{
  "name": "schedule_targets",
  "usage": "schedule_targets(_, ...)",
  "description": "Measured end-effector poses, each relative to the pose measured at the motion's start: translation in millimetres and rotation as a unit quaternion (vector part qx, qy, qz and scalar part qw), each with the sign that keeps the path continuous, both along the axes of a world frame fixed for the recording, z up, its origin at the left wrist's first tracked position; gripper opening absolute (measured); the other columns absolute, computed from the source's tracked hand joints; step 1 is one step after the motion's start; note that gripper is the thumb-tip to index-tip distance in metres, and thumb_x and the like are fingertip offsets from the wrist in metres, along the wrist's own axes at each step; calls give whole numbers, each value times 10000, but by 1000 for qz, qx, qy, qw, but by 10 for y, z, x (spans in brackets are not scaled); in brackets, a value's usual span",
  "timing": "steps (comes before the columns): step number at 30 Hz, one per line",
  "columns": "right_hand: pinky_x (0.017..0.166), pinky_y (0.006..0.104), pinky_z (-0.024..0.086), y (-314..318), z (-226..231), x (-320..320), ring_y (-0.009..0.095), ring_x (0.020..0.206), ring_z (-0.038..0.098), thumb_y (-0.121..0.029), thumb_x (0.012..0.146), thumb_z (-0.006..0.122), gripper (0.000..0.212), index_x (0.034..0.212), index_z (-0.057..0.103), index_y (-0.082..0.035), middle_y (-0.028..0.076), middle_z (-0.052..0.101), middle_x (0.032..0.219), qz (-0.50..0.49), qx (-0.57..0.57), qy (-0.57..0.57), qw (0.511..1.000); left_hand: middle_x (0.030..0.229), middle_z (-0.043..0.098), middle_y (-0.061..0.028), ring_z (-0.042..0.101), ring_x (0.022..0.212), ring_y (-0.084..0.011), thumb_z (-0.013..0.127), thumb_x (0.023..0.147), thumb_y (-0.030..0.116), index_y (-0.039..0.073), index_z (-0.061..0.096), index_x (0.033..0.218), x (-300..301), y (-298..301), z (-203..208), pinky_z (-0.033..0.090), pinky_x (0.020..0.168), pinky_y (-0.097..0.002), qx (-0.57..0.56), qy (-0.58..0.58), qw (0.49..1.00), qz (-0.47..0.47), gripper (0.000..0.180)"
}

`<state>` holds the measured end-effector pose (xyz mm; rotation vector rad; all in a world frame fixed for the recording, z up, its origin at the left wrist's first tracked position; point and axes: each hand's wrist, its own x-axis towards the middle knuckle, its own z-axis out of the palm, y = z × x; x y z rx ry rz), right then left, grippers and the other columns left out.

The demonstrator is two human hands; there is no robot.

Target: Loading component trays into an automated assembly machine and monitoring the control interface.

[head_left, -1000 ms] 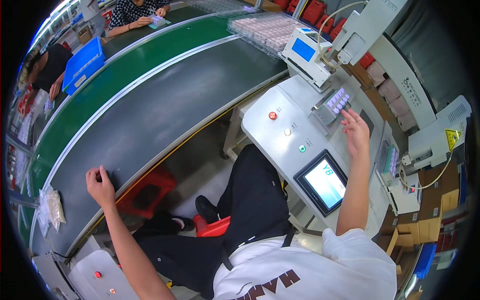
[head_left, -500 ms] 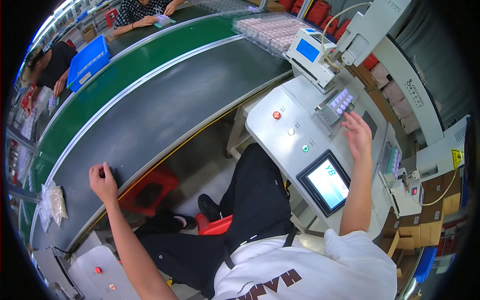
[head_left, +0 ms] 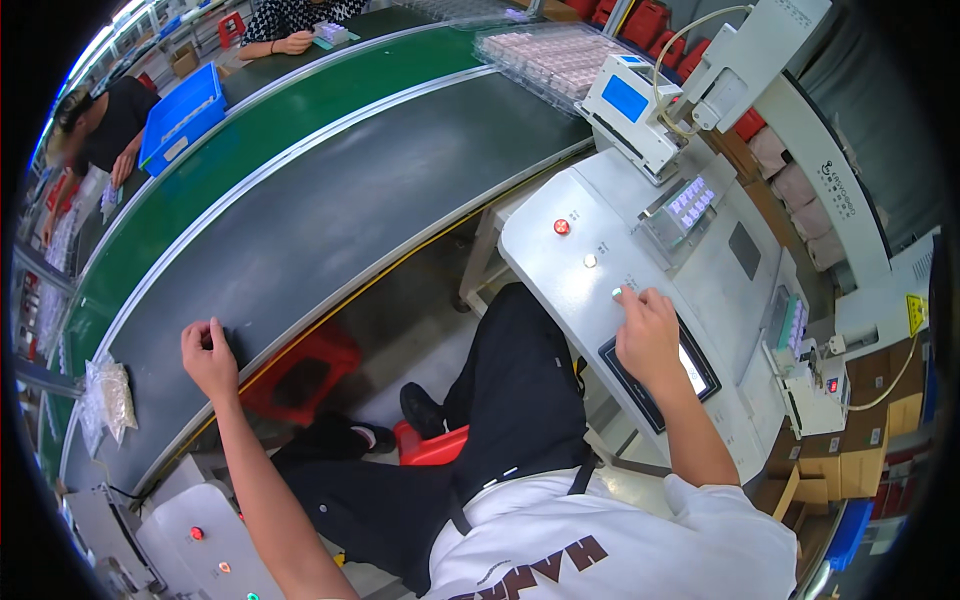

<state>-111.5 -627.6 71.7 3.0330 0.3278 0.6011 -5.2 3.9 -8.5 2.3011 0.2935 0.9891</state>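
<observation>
Right fingers (head_left: pixel 626 298): index at green button (head_left: pixel 617 293), others loosely bent | left hand (head_left: pixel 209 362): half-open, seemingly empty | press squarely, wrist clear of screen (head_left: pixel 692 372)

Dark bench (head_left: pixel 370 180), plastic bag of pale pieces (head_left: pixel 117 402) on its left end, light-grey machine table (head_left: pixel 545 250), metal fixture (head_left: pixel 664 236) on it

Left hand (head_left: pixel 209 362) loosely curled, right hand (head_left: pixel 647 334) with index finger (head_left: pixel 628 299) extended, both forearms (head_left: pixel 265 490) bare
</observation>
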Motion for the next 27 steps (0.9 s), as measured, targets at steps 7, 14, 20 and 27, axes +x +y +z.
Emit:
schedule_targets(7, 804, 429, 445, 21, -2, 3, 308, 923, 597, 11, 736, 647, 445, 1179, 662, 56, 122, 695, 873, -50, -22, 3, 999, 957, 652, -107, 636, 771, -210, 697, 985, 135, -46, 655, 905, -16, 5, -8, 533, 752, -322, -1, -3, 1000, 0, 203)
schedule_targets(14, 787, 425, 468, 392, 116, 167, 309, 879, 611, -50, 742, 672, 312, 1046, 664, 20, 130, 677, 775, -5, -45, -10, 999, 952, 648, -108, 634, 770, -209, 697, 981, 125, -44, 648, 901, -21, 41, -5, 532, 744, -325, 6, -2, 1000, -1, 193)
schedule_targets(20, 715, 412, 514, 1114, -77, 295, 286, 790, 636, -99, 738, 691, 144, 857, 626, -52, 99, 635, 725, 162, 105, 19, 981, 929, 633, -124, 622, 759, -242, 695, 967, 113, -47, 632, 877, 17, 18, 9, 520, 735, -347, 30, -8, 1000, 2, 194)
schedule_targets(27, 708, 491, 575, 2115, -1388, 480, 364, 799, 707, -152, 790, 651, 144, 857, 651, -25, 171, 690, 779, 319, 150, 167, 921, 923, 628, -138, 619, 782, -283, 698, 947, 105, -41, 629, 867, 22, 1, -12, 511, 747, -376, 42, 6, 999, 8, 180)
